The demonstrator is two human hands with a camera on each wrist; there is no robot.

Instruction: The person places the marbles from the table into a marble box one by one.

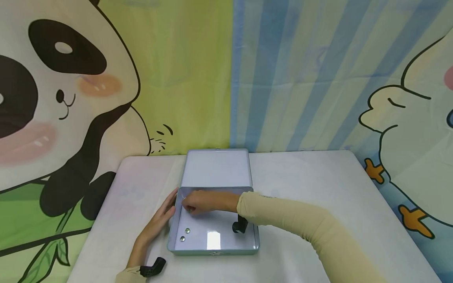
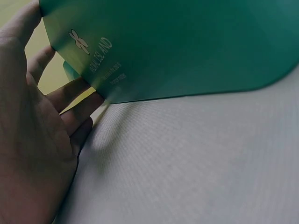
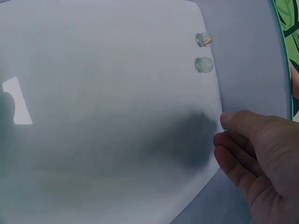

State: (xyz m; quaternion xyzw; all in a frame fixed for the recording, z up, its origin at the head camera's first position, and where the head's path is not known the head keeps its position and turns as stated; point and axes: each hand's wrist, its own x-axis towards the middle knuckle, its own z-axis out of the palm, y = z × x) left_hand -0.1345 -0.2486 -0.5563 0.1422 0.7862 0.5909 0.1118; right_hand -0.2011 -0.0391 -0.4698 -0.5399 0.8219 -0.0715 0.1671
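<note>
A green tin box (image 1: 212, 252) stands with its lid (image 1: 217, 169) raised toward the back. Inside, near its left wall, lie two clear glass marbles; the right wrist view shows one marble (image 3: 204, 39) with a coloured swirl and a plain marble (image 3: 204, 65) beside it. My right hand (image 1: 199, 201) reaches in at the back left corner, thumb and fingers pinching a small greenish marble (image 3: 225, 128), mostly hidden by the fingertips. Against the box's outer left side rests my left hand (image 2: 42, 126), fingers extended and touching the green wall (image 2: 187, 51).
The box stands on a white table (image 1: 301, 181) in front of a cartoon-printed curtain (image 1: 198, 78). Black wrist cameras are strapped to both arms; the right camera (image 1: 240, 225) hangs over the box interior. A bright light reflection shows on the box floor.
</note>
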